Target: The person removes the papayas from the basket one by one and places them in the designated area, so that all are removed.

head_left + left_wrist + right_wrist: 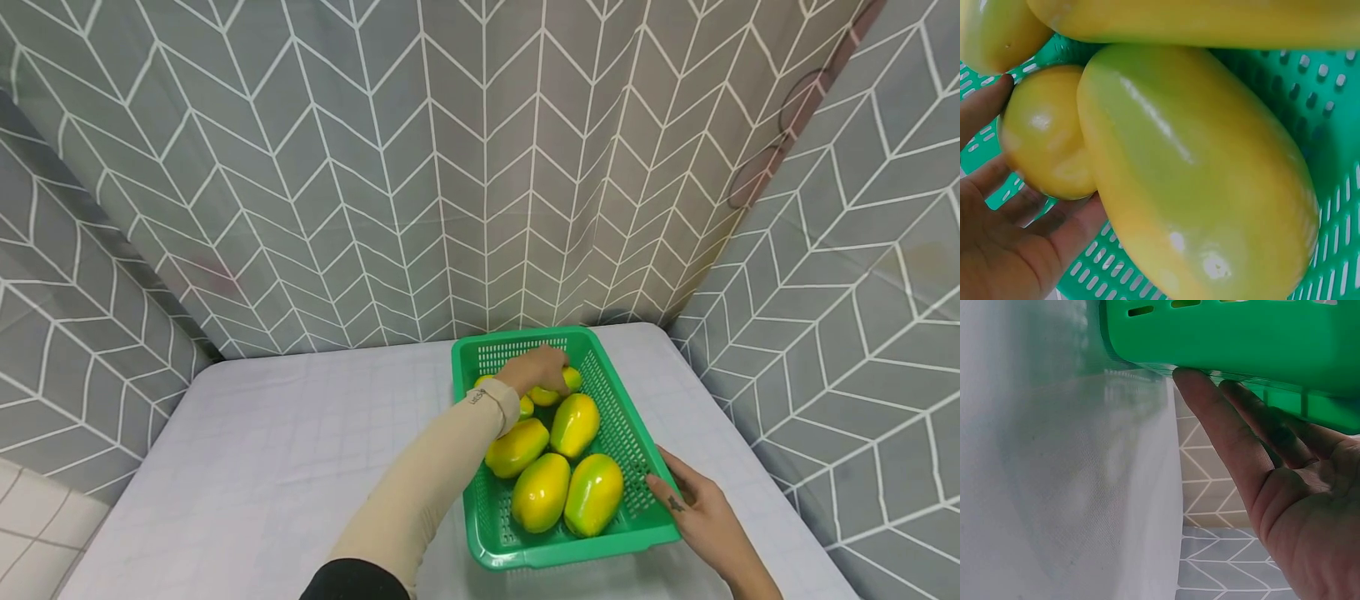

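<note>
A green plastic basket [558,554] with slotted walls holds several glossy yellow-green papayas [576,425]. My left hand [536,368] reaches into its far end. In the left wrist view, the left fingers and thumb curl round a small, rounded papaya [1047,131]. A larger papaya [1197,181] lies against that one and covers part of it. At the basket's near right corner, my right hand [701,512] grips the rim. The right wrist view has the right fingers [1222,425] against the outside of the basket [1229,344], beneath its edge.
The basket stands on a table with a white cloth [300,450], towards its right side. Grey curtains [465,167] with white zigzag lines rise behind the table and at both sides. Pale floor tiles [45,517] show at the lower left.
</note>
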### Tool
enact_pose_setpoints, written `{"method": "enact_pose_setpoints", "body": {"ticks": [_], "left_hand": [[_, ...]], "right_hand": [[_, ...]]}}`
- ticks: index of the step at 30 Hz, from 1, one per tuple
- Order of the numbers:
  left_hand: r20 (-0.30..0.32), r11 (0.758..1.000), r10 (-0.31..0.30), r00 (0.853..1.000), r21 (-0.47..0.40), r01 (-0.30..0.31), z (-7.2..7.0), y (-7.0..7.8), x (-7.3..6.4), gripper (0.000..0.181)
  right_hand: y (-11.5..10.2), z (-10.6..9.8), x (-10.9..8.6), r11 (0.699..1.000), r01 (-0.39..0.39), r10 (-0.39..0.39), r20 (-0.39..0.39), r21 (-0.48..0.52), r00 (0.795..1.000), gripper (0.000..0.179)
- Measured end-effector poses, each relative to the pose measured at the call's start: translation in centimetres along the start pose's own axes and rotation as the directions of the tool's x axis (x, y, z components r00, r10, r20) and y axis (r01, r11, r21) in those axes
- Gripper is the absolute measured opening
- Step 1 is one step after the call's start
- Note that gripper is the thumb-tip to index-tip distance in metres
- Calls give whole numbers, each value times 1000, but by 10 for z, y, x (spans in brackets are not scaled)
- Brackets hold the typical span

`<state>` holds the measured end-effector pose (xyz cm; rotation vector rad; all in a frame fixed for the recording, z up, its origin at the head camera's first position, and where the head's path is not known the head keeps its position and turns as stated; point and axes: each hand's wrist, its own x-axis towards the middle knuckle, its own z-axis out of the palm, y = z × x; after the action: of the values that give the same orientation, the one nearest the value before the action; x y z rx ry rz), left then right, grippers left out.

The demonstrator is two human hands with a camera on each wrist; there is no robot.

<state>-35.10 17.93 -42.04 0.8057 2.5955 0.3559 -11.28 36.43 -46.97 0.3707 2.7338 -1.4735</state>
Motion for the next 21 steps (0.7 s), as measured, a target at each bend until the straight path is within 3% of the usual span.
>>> {"method": "enact_pose_setpoints", "body": {"ticks": [21], "left_hand": [[-14, 997, 47, 999, 58, -46, -4, -5, 1, 56]], "right_hand": [[2, 0, 0, 1000, 22, -22, -4, 0, 1000, 67]]}}
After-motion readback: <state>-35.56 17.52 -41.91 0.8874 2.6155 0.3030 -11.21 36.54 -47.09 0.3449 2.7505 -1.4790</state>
